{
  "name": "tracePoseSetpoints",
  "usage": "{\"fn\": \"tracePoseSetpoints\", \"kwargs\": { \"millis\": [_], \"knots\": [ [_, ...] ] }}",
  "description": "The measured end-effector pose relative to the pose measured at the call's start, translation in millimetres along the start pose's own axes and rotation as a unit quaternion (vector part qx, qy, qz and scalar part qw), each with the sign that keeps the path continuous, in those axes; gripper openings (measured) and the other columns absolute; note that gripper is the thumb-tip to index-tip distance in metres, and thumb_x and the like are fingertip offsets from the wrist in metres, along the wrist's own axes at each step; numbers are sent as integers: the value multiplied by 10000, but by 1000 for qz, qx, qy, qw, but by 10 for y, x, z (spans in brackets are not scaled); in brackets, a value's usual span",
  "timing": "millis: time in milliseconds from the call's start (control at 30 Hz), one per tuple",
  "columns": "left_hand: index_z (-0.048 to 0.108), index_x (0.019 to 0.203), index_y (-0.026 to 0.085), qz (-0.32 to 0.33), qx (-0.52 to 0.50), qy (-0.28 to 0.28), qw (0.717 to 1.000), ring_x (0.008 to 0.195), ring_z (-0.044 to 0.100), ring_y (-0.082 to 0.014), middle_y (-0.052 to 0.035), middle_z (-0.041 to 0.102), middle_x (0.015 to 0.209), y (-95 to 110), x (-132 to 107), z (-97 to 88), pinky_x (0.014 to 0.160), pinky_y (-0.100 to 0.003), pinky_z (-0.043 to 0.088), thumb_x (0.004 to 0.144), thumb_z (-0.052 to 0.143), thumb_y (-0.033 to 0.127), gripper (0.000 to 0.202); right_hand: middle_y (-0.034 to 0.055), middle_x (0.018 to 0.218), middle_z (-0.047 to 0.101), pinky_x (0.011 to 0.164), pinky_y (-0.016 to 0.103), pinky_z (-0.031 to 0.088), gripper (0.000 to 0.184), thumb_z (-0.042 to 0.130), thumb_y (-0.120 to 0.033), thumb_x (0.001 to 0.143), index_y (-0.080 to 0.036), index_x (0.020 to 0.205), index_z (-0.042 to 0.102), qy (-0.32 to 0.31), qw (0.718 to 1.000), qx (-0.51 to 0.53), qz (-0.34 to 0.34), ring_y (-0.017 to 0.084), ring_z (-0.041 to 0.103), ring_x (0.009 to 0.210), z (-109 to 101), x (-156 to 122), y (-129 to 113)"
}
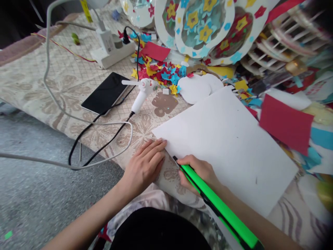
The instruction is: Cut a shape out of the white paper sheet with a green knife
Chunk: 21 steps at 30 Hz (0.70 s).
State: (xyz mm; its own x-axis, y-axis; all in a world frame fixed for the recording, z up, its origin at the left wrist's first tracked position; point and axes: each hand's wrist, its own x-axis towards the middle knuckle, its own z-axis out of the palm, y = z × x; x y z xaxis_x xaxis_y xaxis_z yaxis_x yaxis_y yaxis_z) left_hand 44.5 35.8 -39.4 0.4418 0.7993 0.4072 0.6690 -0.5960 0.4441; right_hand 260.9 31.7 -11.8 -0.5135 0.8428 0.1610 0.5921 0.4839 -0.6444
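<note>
My right hand (200,173) grips a long green tool with black edges (210,198) near its narrow black tip; its exact kind I cannot tell. The tip is at the near left edge of a large white sheet of paper (223,132) lying on the table, and the tool's wide end points back towards me. My left hand (147,163) lies flat, fingers stretched out and side by side, on the patterned cloth. Its fingertips reach the sheet's left corner area. A white glue gun (140,95) lies beyond my left hand, beside a black phone (105,92).
Behind the sheet lie colourful paper flowers (166,73) and white paper discs (194,88). Decorated white rings (205,26) stand at the back. A power strip (114,53) sits at back left, with cables looping over the table edge. Red paper (286,121) lies right.
</note>
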Motion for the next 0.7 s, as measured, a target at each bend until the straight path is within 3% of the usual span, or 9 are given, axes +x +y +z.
{"fn": "tracePoseSetpoints", "kwargs": {
  "millis": [167,467,700],
  "knots": [
    [590,944,162,-1,-2,5,1000,1248,555,-224,-117,644,1273,10,2,-3,1092,-429,431,907,511,150,88,-14,784,671,599,206,517,270,557,-115,790,-253,1018,511,-28,1000,6,-6,127,649,621,-52,-114,33],
    [589,959,163,3,-15,5,1000,1259,545,-231,-121,639,1277,0,-6,6,1098,-455,421,907,504,144,101,-21,708,675,512,197,510,195,613,-187,829,-224,1007,545,64,983,127,118,110,625,522,-69,-255,88],
    [575,966,164,10,-6,1,1000,1273,531,-231,-119,631,1287,-16,-15,22,1090,-453,430,911,502,150,93,31,870,678,605,230,535,255,643,-284,870,-221,1104,566,5,965,230,128,139,658,689,-213,-319,198]
  ]
}}
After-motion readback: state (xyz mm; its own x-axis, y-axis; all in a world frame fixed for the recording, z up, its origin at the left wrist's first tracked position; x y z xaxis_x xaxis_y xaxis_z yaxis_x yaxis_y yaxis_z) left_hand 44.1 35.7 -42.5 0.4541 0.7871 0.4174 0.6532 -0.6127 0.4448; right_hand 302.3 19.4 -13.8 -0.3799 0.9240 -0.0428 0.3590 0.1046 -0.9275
